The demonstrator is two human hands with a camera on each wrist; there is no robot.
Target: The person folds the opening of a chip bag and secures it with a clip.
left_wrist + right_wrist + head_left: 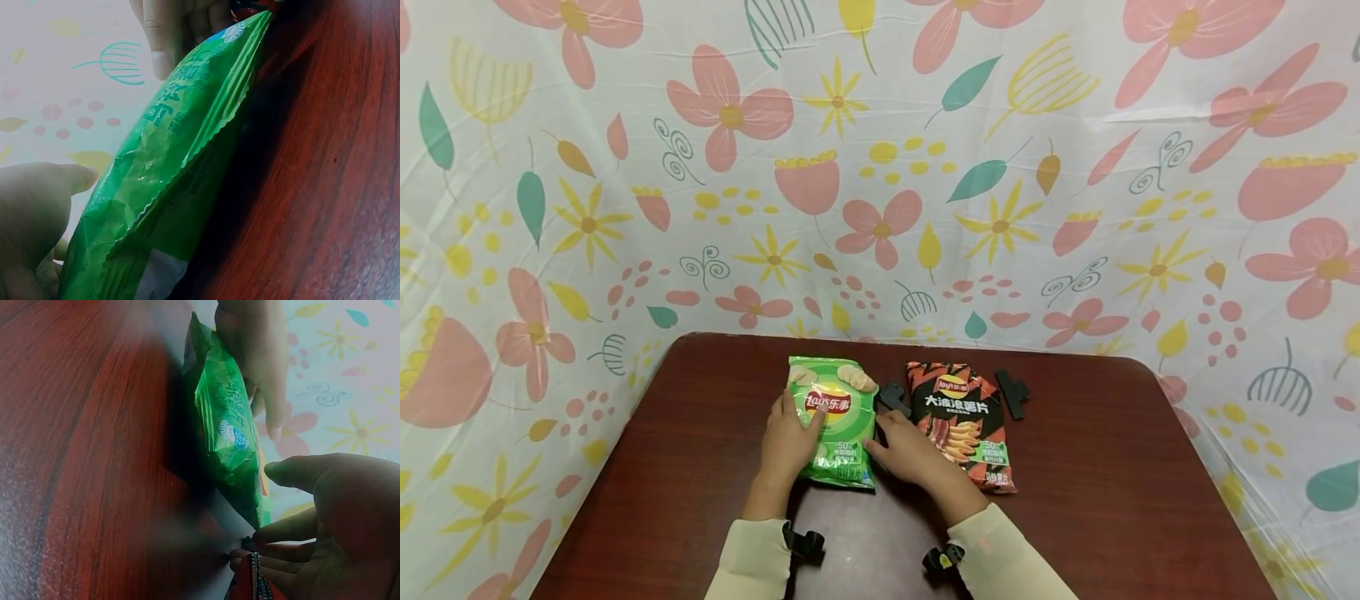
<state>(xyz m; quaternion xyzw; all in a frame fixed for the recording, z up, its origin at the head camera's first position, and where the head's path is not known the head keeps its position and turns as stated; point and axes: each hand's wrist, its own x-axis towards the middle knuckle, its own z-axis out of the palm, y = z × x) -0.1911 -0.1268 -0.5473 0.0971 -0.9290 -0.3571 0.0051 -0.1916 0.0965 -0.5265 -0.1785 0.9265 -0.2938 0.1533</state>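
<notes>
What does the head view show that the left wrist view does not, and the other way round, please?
Only the head view shows both black clips, the cream sleeves and the front of the red-and-black Lay's potato chip bag.

Only the left wrist view shows the whitish patch on the underside of the green Lay's bag.

Both show that bag, left hand, right hand, reddish-brown table and floral backdrop.

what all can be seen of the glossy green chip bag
The glossy green plastic-looking chip bag lies front up on the dark red-brown, wood-grained table, longer front to back. Its front shows a red-and-yellow Lay's logo, pictured chips and Chinese lettering. It looks puffed and creased, with a zigzag-cut near seam. The person's bare left hand covers part of its left side, thumb on the front; the bare right hand is at its right edge, contact unclear.
</notes>
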